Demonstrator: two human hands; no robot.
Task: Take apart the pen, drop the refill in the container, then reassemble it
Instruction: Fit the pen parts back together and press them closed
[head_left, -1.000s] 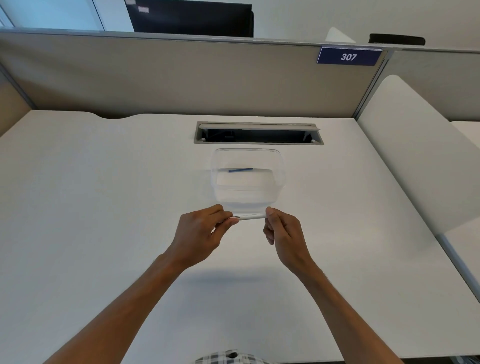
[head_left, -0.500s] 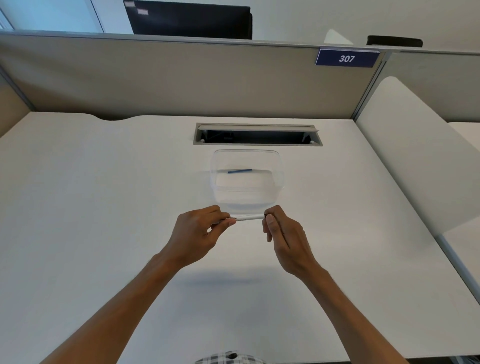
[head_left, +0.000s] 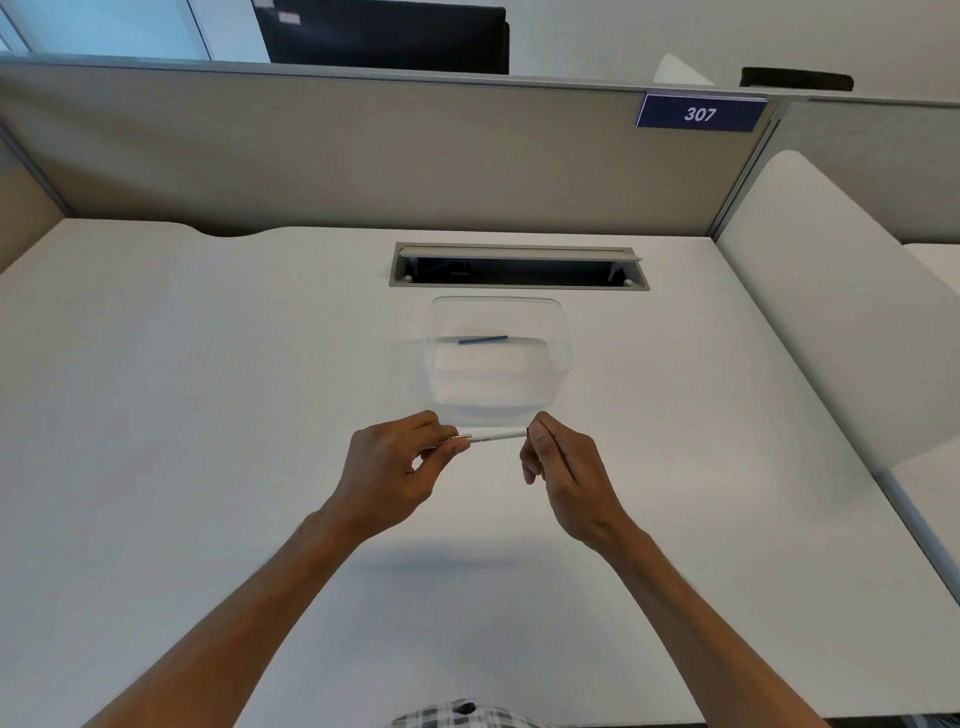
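**Pen held at both ends, just short of the container**

White desk (head_left: 208, 415) lies under both hands; a beige partition (head_left: 363, 156) stands along its far edge, with a blue "307" plate (head_left: 700, 114) up and to the right of the hands. A recessed cable tray (head_left: 519, 266) sits in the desk beyond the hands.

Clear plastic container (head_left: 496, 358) rests on the desk directly beyond the hands, its near rim just past the fingertips. Blue refill (head_left: 483, 340) lies inside it, toward the far wall.

Left hand (head_left: 395, 467): fingers curled, thumb and fingertips pinching the left end of the pen.
Right hand (head_left: 566, 467): fingers curled, thumb and forefinger pinching the right end.

White pen (head_left: 493, 435) spans the gap between the hands, roughly level, above the desk. Printed text on the barrel is too small to read.
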